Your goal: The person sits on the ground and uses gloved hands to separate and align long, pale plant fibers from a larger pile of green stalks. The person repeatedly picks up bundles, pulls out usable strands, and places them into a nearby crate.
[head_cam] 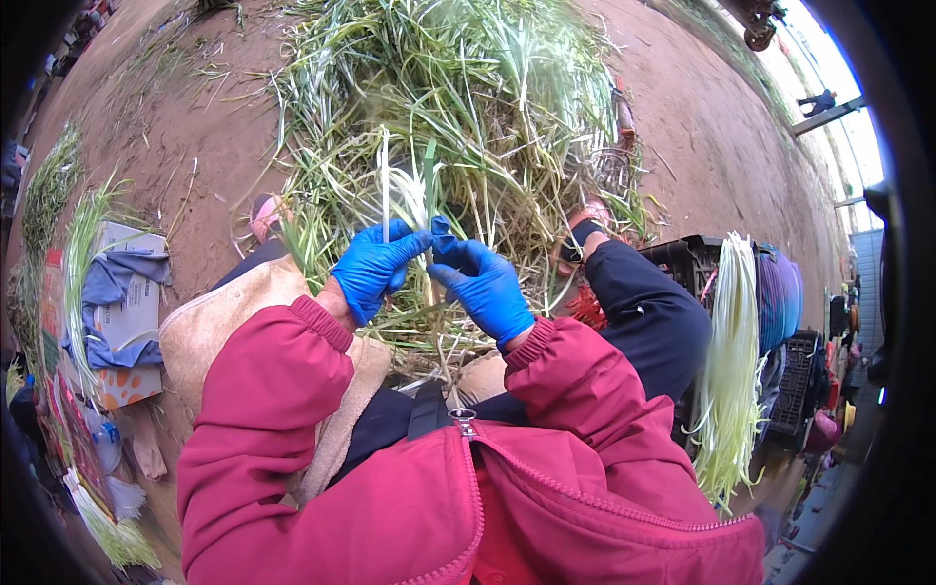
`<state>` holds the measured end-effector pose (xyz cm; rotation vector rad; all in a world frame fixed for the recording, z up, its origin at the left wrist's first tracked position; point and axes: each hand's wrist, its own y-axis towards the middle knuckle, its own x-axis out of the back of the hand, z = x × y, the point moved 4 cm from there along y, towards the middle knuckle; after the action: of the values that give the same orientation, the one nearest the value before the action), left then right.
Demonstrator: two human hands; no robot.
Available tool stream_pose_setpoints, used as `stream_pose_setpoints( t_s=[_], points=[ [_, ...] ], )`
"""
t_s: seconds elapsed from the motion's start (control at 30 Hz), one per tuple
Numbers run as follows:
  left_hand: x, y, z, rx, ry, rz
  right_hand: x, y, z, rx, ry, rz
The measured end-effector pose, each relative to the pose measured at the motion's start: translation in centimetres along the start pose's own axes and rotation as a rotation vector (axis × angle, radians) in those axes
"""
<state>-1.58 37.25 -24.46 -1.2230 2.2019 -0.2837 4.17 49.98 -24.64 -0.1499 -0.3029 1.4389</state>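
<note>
Both my hands wear blue gloves and meet above my lap, in front of a heap of cut plants. My left hand point(378, 265) grips a thin pale stalk point(385, 179) that stands upright from its fingers. Between the hands rises a leafy green plant point(428, 179), with white strands beside it. Thumb and forefinger of my right hand point(486, 287) pinch this plant from the right, just below the left fingertips. Its stem runs down towards my lap, and the pinch point is partly hidden by the gloves. The large heap of long green leaves point(453, 80) lies beyond, between my feet.
At right, a bundle of pale stalks point(727, 365) hangs over a black plastic crate point(680, 256). On the left stand a cardboard box point(131, 384) with a blue cloth point(110, 281), more green leaves point(88, 248), and a second pale bundle point(110, 523). A person point(819, 102) is far off.
</note>
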Motion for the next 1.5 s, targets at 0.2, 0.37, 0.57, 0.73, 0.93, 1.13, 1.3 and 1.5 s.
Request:
stream_pose_setpoints(
  t_s=[0.2, 0.37, 0.57, 0.73, 0.93, 1.13, 1.3, 1.5],
  points=[
    [-0.4, -0.5, -0.3, -0.017, 0.113, -0.025, -0.3, 2.2, 1.9, 0.033, 0.417, -0.071],
    [0.5, -0.5, -1.3, -0.089, -0.036, -0.118, -0.9, 1.5, 3.0, 0.027, 0.779, -0.09],
    [6.3, -2.4, -8.5, -0.485, -0.619, -0.051, 2.5, -1.0, -0.6, 0.199, 0.229, 0.181],
    [6.0, -2.7, -8.6, -0.425, -0.193, -0.137, 5.0, -1.0, -3.8, -0.127, -1.161, 0.311],
    [-0.4, -1.1, -2.3, -0.044, 0.306, -0.143, -0.6, 2.5, 1.3, 0.135, 0.256, 0.032],
    [-0.8, -0.4, -1.0, -0.01, 0.219, -0.174, -1.8, 2.2, 1.4, 0.001, 0.59, -0.207],
    [-0.9, -0.1, -0.7, -0.088, 0.176, -0.216, -1.8, 2.2, 1.2, 0.11, 0.301, -0.105],
    [-0.1, 0.4, -0.5, -0.121, 0.164, -0.21, 1.4, 3.3, 0.4, 0.089, 0.698, -0.24]
  ],
)
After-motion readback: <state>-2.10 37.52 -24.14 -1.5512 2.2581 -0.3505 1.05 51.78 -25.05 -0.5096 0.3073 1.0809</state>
